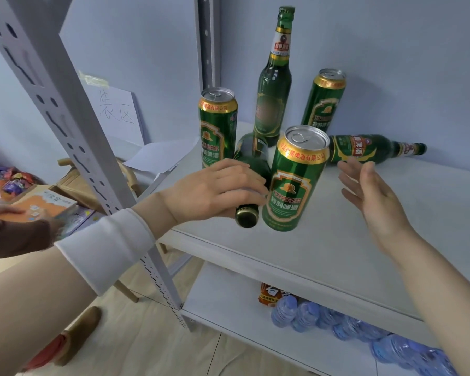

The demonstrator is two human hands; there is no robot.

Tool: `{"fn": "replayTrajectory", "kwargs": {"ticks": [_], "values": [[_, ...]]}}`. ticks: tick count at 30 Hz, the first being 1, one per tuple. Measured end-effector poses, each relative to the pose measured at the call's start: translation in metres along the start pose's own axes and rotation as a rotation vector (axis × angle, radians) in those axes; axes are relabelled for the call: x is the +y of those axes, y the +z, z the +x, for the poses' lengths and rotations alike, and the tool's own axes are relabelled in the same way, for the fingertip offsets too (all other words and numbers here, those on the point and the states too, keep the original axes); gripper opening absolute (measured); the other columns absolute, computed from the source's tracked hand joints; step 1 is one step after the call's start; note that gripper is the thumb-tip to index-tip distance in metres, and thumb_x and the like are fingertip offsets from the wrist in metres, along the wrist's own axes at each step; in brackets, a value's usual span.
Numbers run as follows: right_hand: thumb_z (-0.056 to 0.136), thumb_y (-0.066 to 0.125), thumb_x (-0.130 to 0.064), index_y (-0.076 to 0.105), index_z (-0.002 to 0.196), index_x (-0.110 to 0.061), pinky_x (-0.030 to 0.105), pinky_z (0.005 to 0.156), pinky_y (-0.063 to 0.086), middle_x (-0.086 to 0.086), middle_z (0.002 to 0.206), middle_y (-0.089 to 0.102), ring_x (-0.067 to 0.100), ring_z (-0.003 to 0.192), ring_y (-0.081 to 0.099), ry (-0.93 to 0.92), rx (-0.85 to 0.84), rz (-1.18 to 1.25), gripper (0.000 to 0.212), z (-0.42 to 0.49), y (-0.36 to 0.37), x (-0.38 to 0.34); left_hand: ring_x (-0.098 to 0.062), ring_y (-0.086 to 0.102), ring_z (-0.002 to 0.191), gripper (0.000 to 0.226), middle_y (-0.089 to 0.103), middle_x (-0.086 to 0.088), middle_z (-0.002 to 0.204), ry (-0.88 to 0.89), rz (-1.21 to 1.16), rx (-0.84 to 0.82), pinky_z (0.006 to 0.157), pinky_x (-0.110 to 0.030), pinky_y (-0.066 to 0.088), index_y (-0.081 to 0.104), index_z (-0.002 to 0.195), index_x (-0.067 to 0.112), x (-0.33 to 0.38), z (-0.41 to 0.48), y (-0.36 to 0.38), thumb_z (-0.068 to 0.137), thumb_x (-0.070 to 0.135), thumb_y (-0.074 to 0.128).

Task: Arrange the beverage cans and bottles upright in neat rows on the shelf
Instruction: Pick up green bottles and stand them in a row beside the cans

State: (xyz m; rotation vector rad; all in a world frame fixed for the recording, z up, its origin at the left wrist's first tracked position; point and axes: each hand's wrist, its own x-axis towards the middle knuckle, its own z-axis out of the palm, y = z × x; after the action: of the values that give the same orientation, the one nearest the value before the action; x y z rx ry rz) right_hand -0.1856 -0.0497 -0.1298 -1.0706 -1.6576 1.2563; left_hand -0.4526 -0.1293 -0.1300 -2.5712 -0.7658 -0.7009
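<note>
Lying bottle (253, 156): left hand (217, 191), fingers curled round its neck; right hand (369, 191) spread, empty. We should pivot it upright, clear of the front can (296, 180).

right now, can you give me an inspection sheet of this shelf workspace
surface: white shelf, flat board on a metal rack
job's things: three cans upright: left can, front can, back can; upright bottle by the rear post; lying bottle on its side by the wall; held bottle tipped, cap toward the camera
clutter: loose papers beside the shelf's left edge
grippers: left hand grips the held bottle near its neck; right hand open, holds nothing
cables: nothing seen
surroundings: water bottles on the lower shelf; handwritten sign on the wall; another person's hand by a book
</note>
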Motion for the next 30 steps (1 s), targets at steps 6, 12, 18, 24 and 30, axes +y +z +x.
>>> {"fn": "replayTrajectory", "kwargs": {"ticks": [6,12,18,24,30], "values": [[0.079,0.027,-0.056,0.034,0.142,-0.015,0.034,0.111,0.033,0.001,0.143,0.044,0.014,0.132,0.041,0.014,0.066,0.006,0.076,0.009,0.000,-0.008,-0.024,0.056,0.109,0.035,0.053,-0.006,0.115,-0.275,-0.234,0.207,0.097,-0.038,0.047,0.050,0.113,0.011,0.000,0.015,-0.016,0.084,0.023,0.065],[0.096,0.029,-0.048,0.037,0.141,-0.014,0.036,0.109,0.037,0.003,0.142,0.046,0.020,0.131,0.043,0.092,0.178,0.006,0.057,0.027,-0.010,-0.007,-0.013,0.056,0.108,0.034,0.061,0.002,0.110,-0.631,-0.369,0.392,0.095,-0.023,0.044,0.052,0.110,0.021,-0.001,0.032,-0.027,0.084,0.042,0.058],[0.093,0.044,-0.045,0.035,0.141,-0.011,0.039,0.107,0.039,0.007,0.145,0.041,0.024,0.129,0.045,0.225,0.292,0.165,0.060,0.043,-0.021,0.002,-0.002,0.057,0.112,0.023,0.063,0.027,0.110,-0.819,-0.603,0.469,0.093,-0.018,0.045,0.054,0.102,0.038,-0.009,0.056,-0.031,0.081,0.026,0.058],[0.088,0.055,-0.046,0.037,0.138,-0.005,0.033,0.103,0.043,0.016,0.140,0.043,0.027,0.124,0.048,0.393,0.457,0.286,0.068,0.076,-0.042,0.009,0.000,0.059,0.109,0.017,0.063,0.022,0.109,-0.862,-0.653,0.515,0.090,-0.015,0.047,0.049,0.099,0.033,-0.022,0.077,-0.029,0.086,0.023,0.051],[0.086,0.058,-0.045,0.045,0.127,-0.003,0.036,0.103,0.044,0.015,0.132,0.051,0.028,0.122,0.051,0.450,0.555,0.382,0.061,0.113,-0.063,0.019,0.007,0.059,0.104,0.012,0.064,0.021,0.108,-0.876,-0.610,0.472,0.086,-0.009,0.046,0.045,0.096,0.033,-0.037,0.093,-0.029,0.092,0.022,0.049]]}}
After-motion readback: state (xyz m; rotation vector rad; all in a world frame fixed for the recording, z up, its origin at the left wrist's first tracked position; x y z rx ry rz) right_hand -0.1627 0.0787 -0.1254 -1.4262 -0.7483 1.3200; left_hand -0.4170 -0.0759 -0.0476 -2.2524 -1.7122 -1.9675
